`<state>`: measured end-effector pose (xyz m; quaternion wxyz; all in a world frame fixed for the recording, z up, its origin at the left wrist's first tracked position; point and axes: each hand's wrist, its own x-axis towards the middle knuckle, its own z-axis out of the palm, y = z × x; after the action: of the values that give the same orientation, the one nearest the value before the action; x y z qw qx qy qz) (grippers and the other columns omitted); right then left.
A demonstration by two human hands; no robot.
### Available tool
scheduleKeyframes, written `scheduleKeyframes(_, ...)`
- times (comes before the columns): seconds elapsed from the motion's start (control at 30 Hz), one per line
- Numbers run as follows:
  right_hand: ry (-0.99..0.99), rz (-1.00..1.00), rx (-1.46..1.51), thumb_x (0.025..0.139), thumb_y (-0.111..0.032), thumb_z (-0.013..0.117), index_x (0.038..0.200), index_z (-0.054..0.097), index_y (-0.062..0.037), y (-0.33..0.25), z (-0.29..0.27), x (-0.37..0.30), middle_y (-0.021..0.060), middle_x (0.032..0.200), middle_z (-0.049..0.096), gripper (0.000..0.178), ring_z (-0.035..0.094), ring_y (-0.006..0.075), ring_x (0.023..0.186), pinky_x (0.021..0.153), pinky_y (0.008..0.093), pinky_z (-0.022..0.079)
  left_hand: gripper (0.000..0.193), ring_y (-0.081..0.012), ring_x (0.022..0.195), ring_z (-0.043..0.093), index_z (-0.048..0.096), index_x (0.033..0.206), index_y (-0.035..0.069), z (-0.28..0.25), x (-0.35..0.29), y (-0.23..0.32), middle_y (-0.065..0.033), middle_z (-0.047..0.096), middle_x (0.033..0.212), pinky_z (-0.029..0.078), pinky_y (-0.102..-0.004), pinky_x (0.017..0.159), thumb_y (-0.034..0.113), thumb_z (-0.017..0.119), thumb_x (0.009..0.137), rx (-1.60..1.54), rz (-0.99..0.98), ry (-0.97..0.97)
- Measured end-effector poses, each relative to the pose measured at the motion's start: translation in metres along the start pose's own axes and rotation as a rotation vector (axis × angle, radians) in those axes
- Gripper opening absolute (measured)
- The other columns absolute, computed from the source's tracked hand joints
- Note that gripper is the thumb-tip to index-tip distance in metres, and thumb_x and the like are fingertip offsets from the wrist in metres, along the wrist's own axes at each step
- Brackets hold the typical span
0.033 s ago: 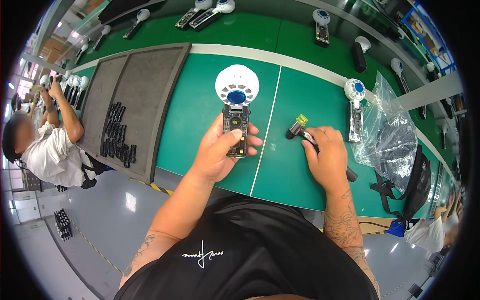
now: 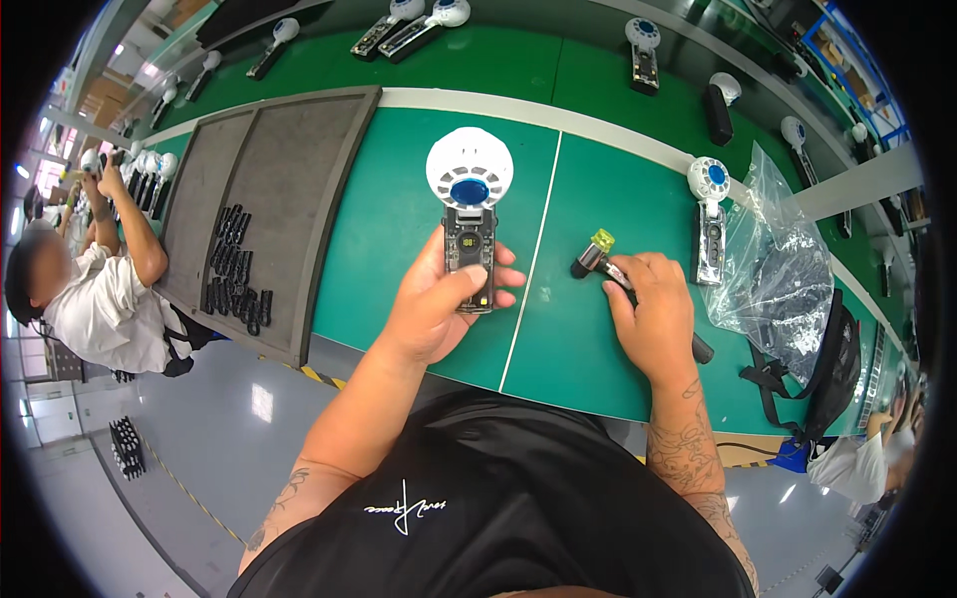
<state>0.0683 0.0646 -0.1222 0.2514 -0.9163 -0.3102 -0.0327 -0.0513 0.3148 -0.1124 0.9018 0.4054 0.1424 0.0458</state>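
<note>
My left hand (image 2: 432,304) is wrapped round the dark handle of a handheld fan (image 2: 469,214). The thumb presses on the front of that handle, near its lower half. The fan's round white head, with a blue centre and vents, points away from me above the green tabletop. To the right, my right hand (image 2: 653,317) closes over the shaft of a small mallet (image 2: 595,254) that lies on the table. Its head has one clear yellow-green face and one black face. The dark grip end sticks out beyond my wrist; part of the shaft is hidden under my fingers.
A grey tray (image 2: 289,189) at left holds several small black parts (image 2: 231,264). Another fan (image 2: 709,224) lies right of the mallet, beside a clear plastic bag (image 2: 773,269) and black bag (image 2: 835,369). More fans (image 2: 643,60) lie on the far green belt. A co-worker (image 2: 105,289) is at far left.
The fan in my left hand has shifted very slightly left, and my left thumb has slid a little along the handle. My right hand and the mallet stay in place.
</note>
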Motion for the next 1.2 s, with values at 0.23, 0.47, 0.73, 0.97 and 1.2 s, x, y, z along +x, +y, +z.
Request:
scheduleKeyframes(0.23,0.003,0.000,0.020,0.088,-0.014,0.076,0.116,0.075,-0.0096,0.001,-0.005,0.002,0.0060,0.109,0.067,0.028,0.062,0.0286,0.097,0.086,0.0388,0.053,0.048,-0.0222,0.106,0.067,0.048,0.148,0.002,-0.002,0.020,0.007,-0.0164,0.066,0.120,0.057,-0.0334,0.089,0.006,0.060,0.101,0.034,-0.005,-0.030)
scheduleKeyframes(0.47,-0.020,-0.006,0.069,0.087,-0.012,0.075,0.117,0.074,-0.0087,0.003,-0.008,0.004,0.0083,0.110,0.067,0.030,0.061,0.0293,0.097,0.085,0.0383,0.052,0.039,-0.0169,0.095,0.061,0.064,0.129,-0.003,0.006,0.163,0.042,-0.0108,0.068,0.112,0.049,-0.0300,0.084,0.027,0.064,0.105,0.568,0.061,0.024)
scheduleKeyframes(0.73,-0.025,0.043,0.110,0.086,-0.011,0.075,0.114,0.075,-0.0088,0.007,-0.009,0.008,0.0085,0.105,0.068,0.028,0.061,0.0295,0.093,0.083,0.0385,0.052,0.051,-0.0444,0.109,0.069,0.067,0.126,-0.001,-0.066,0.347,0.180,-0.0238,0.073,0.123,0.056,-0.0495,0.097,0.041,0.065,0.097,2.019,0.387,0.646)
scheduleKeyframes(0.97,-0.043,0.045,0.140,0.087,-0.011,0.075,0.112,0.074,-0.0087,0.002,-0.005,0.015,0.0081,0.101,0.069,0.025,0.061,0.0293,0.089,0.081,0.0389,0.052,0.043,-0.0411,0.100,0.071,0.070,0.111,-0.001,-0.147,0.347,0.196,-0.0217,0.076,0.109,0.056,-0.0482,0.089,0.041,0.062,0.103,2.079,0.303,0.412)
scheduleKeyframes(1.2,-0.048,-0.012,0.119,0.089,-0.009,0.072,0.115,0.072,-0.0073,-0.001,-0.007,0.010,0.0102,0.104,0.068,0.026,0.063,0.0294,0.092,0.084,0.0391,0.052,0.022,-0.0172,0.069,0.057,0.065,0.099,0.005,-0.129,0.187,0.283,-0.0053,0.065,0.080,0.045,-0.0299,0.067,0.026,0.066,0.093,1.425,0.279,0.278)
